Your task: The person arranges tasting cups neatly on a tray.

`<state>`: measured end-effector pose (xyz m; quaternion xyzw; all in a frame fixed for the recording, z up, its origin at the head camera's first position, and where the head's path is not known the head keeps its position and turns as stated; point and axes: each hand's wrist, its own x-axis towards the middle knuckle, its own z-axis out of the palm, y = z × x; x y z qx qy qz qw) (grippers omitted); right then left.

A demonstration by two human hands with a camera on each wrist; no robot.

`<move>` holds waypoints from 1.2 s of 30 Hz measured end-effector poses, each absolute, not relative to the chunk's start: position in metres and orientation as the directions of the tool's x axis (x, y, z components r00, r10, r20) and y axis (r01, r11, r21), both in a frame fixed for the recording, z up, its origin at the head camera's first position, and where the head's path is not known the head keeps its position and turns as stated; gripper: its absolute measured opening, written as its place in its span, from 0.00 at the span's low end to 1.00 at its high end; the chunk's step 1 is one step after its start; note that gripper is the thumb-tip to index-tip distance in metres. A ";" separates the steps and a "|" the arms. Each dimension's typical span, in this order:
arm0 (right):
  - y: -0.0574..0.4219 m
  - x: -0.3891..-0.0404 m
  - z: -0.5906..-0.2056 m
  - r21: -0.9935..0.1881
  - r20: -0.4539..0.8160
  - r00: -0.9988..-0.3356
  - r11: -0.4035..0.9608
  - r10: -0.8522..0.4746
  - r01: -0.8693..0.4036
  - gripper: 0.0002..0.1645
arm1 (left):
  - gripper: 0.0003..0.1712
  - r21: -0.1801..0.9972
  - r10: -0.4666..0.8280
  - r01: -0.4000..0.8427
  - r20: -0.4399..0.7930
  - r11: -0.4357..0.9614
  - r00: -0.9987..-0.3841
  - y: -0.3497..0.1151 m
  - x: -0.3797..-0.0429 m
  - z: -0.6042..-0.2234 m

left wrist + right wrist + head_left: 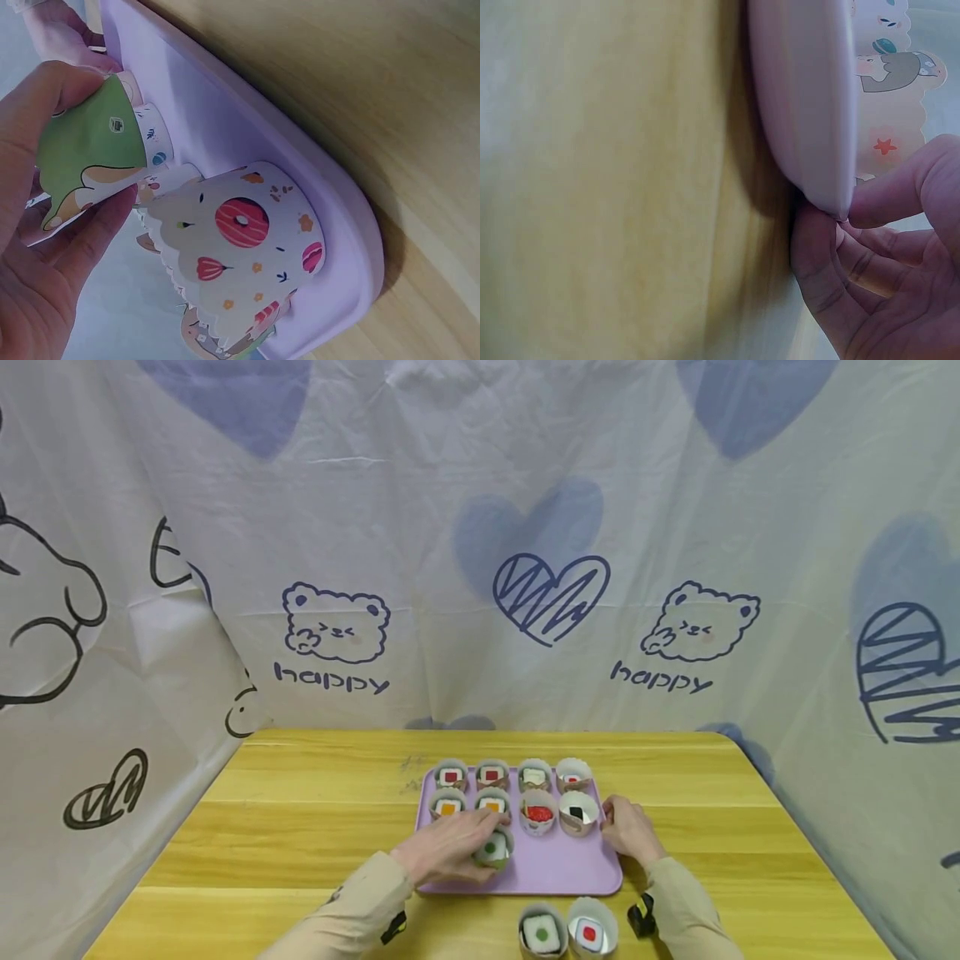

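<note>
My left hand (pixel 452 846) grips a green paper cup (pixel 97 135) over the front left part of the purple tray (pixel 558 870). Inside that cup sits a white sushi-like piece (pixel 494 847) with a green dot. In the left wrist view, the thumb lies on one side of the cup and the fingers on the other. At the tray's right edge, my right hand (pixel 632 831) pinches the rim (pixel 838 150) between thumb and index finger. Two rows of paper cups fill the tray's back half, including a cup with a red piece (pixel 537 812) and one with a black-centred piece (pixel 577 814).
In front of the tray stand two more cups on the wooden table (pixel 300 827): one with a green-dotted piece (pixel 542 933), one with a red-dotted piece (pixel 591 933). A printed cloth (pixel 450 527) hangs behind the table and along its sides.
</note>
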<state>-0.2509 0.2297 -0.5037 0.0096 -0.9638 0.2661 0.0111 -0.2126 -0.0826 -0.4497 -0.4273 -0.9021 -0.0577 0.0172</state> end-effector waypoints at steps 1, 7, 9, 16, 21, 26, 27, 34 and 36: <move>0.230 -0.251 -0.503 -0.512 0.027 -1.000 0.859 -0.013 -0.025 0.12 | 0.39 0.089 0.769 0.773 0.079 0.629 -0.635 -0.082 -0.213 -0.450; 0.230 -0.250 -0.503 -0.505 0.044 -0.999 0.862 -0.020 -0.040 0.11 | 0.39 0.058 0.776 0.780 0.085 0.623 -0.625 -0.080 -0.216 -0.455; 0.230 -0.250 -0.503 -0.504 0.053 -0.998 0.863 -0.022 -0.046 0.11 | 0.39 0.041 0.782 0.787 0.090 0.616 -0.617 -0.079 -0.216 -0.457; 0.231 -0.250 -0.504 -0.500 0.082 -0.996 0.864 -0.027 -0.065 0.10 | 0.38 0.005 0.786 0.790 0.093 0.613 -0.611 -0.078 -0.217 -0.462; 0.231 -0.249 -0.504 -0.504 0.074 -0.997 0.862 -0.026 -0.060 0.11 | 0.38 -0.026 0.785 0.787 0.098 0.617 -0.612 -0.077 -0.217 -0.464; 0.231 -0.249 -0.503 -0.511 0.050 -0.998 0.859 -0.022 -0.045 0.12 | 0.38 -0.063 0.775 0.773 0.091 0.632 -0.626 -0.075 -0.217 -0.467; 0.230 -0.249 -0.502 -0.511 0.048 -0.999 0.858 -0.022 -0.044 0.12 | 0.37 -0.066 0.771 0.768 0.088 0.637 -0.631 -0.075 -0.217 -0.467; 0.230 -0.248 -0.502 -0.513 0.049 -0.999 0.857 -0.023 -0.045 0.12 | 0.37 -0.070 0.749 0.745 0.074 0.663 -0.659 -0.073 -0.216 -0.469; 0.230 -0.248 -0.502 -0.511 0.050 -0.999 0.859 -0.023 -0.045 0.12 | 0.38 -0.064 0.745 0.742 0.072 0.667 -0.663 -0.074 -0.216 -0.470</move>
